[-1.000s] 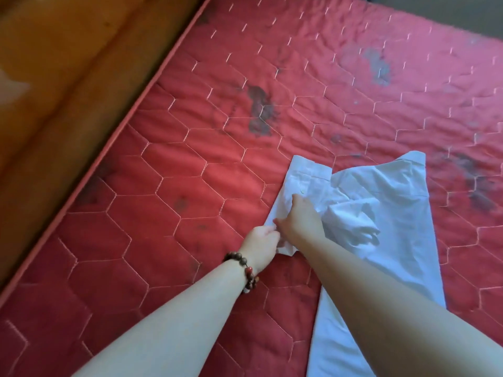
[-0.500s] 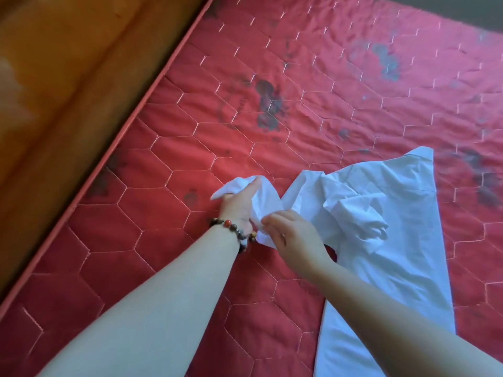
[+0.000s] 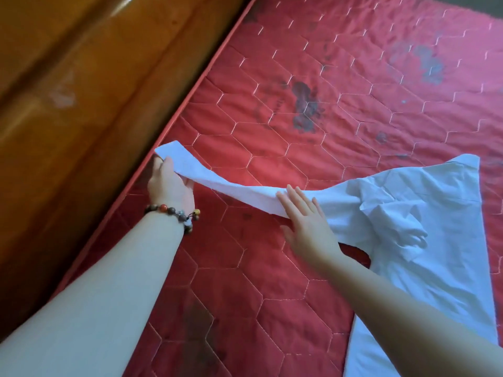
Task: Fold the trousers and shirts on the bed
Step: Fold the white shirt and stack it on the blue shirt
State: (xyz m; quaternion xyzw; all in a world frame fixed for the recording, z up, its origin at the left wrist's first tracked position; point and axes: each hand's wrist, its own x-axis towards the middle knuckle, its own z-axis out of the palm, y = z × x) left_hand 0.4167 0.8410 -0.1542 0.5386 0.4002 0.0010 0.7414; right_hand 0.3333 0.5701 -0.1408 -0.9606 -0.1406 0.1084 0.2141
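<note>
Head view: the left hand (image 3: 170, 183) grips the white shirt (image 3: 408, 227) by its sleeve (image 3: 217, 183), stretching it toward the mattress (image 3: 299, 63) edge, while the right hand (image 3: 307, 224), fingers flat, pins the sleeve's base, likely for a clean fold.

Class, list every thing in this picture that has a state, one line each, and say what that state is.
White shirt: lying on the mattress, unfolded, crumpled in the middle.
Sleeve: pulled out straight to the left, lifted off the mattress.
Left hand: grips the sleeve's end.
Right hand: flat, fingers straight, on the sleeve.
Mattress: red, quilted, stained.
</note>
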